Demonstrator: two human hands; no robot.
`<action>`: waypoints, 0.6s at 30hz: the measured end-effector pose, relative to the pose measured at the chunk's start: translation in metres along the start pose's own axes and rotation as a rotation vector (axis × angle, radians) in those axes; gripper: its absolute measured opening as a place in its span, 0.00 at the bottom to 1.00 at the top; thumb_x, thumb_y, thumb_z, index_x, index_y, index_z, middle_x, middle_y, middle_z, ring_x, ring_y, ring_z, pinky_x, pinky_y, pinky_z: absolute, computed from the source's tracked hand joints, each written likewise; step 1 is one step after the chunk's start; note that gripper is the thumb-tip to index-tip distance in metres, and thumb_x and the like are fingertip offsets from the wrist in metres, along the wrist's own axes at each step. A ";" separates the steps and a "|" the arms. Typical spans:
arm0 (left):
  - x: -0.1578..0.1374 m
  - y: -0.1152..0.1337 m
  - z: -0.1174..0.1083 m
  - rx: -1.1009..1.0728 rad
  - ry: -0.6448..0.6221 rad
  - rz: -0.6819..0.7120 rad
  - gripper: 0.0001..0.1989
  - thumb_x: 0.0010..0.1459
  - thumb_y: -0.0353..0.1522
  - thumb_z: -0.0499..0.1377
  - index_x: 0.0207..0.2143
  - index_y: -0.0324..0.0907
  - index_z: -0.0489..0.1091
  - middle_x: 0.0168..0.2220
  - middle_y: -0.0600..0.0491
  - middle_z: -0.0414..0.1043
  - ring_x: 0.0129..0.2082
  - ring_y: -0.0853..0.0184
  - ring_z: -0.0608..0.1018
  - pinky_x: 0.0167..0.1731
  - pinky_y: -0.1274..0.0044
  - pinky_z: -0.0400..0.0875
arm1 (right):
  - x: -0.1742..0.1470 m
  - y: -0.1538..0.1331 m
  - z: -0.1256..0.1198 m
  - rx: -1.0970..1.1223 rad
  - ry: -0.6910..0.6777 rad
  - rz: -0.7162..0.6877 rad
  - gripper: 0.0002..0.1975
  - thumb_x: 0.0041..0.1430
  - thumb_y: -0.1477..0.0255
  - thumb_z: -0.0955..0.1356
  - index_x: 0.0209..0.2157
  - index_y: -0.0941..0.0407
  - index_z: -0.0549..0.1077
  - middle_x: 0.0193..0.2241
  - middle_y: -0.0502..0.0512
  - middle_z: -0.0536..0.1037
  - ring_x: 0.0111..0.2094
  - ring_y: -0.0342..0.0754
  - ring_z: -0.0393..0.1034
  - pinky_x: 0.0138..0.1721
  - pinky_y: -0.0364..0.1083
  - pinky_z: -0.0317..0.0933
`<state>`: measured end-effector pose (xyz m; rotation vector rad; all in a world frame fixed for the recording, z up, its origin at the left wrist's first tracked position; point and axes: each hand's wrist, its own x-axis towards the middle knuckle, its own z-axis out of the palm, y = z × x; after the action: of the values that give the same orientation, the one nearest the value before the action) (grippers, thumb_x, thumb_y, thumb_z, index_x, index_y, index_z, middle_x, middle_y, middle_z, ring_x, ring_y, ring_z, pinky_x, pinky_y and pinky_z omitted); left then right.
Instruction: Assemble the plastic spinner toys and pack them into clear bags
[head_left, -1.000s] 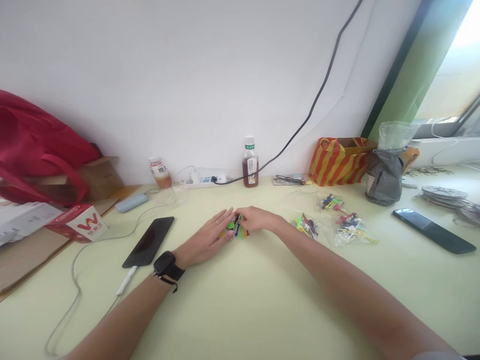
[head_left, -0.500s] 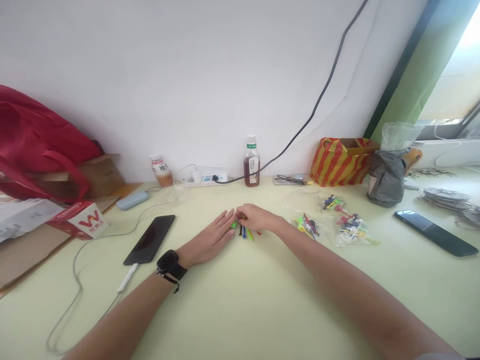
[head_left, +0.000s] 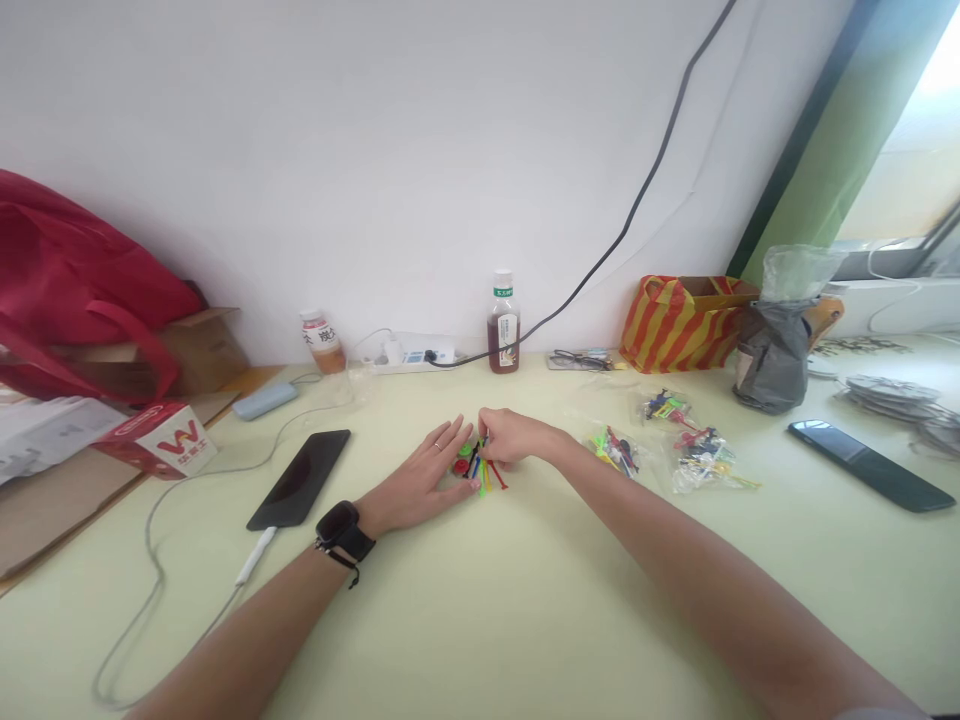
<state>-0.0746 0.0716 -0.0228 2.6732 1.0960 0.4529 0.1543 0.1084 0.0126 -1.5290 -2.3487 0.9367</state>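
Observation:
A small heap of coloured plastic pieces (head_left: 485, 476), thin sticks in blue, yellow, green, red and black, lies on the pale table between my hands. Round green and red pieces (head_left: 462, 465) show beside my left fingers. My left hand (head_left: 424, 475) rests flat with its fingers spread, thumb against the near side of the heap; a ring and a black watch are on that arm. From the right, my right hand (head_left: 514, 437) reaches over the heap with fingers curled and pinched. What sits in that pinch is mostly hidden by the fingers.
Clear bags of similar pieces (head_left: 705, 458) lie to the right, near a dark handheld device (head_left: 870, 465). A black phone (head_left: 300, 480) on a charging cable lies left. Along the wall stand a bottle (head_left: 503, 325), a power strip (head_left: 420, 353) and a striped bag (head_left: 679, 325).
My left thumb has spread away from the fingers. The right hand has shifted slightly, and the red and green round pieces and more of the sticks now show.

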 end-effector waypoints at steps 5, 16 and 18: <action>0.001 0.004 0.001 0.002 -0.008 -0.045 0.42 0.67 0.51 0.57 0.75 0.53 0.43 0.77 0.49 0.37 0.75 0.48 0.48 0.69 0.56 0.57 | 0.003 0.000 0.003 0.063 -0.024 0.036 0.15 0.52 0.83 0.71 0.37 0.53 0.65 0.24 0.47 0.77 0.25 0.49 0.77 0.24 0.42 0.62; 0.002 0.008 0.003 0.001 0.044 -0.017 0.34 0.68 0.48 0.58 0.72 0.53 0.55 0.76 0.48 0.43 0.74 0.47 0.53 0.66 0.55 0.63 | 0.004 0.006 0.000 0.147 0.009 0.012 0.14 0.54 0.86 0.68 0.38 0.55 0.68 0.30 0.49 0.78 0.24 0.44 0.75 0.25 0.40 0.63; 0.002 0.008 0.003 -0.009 0.063 -0.005 0.32 0.68 0.47 0.58 0.70 0.52 0.58 0.75 0.47 0.45 0.73 0.47 0.54 0.66 0.55 0.64 | 0.006 0.007 0.000 0.144 0.023 -0.012 0.14 0.53 0.87 0.69 0.37 0.55 0.68 0.33 0.50 0.78 0.26 0.43 0.75 0.25 0.39 0.63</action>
<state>-0.0672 0.0674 -0.0230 2.6653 1.1146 0.5433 0.1570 0.1153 0.0070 -1.4612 -2.2191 1.0542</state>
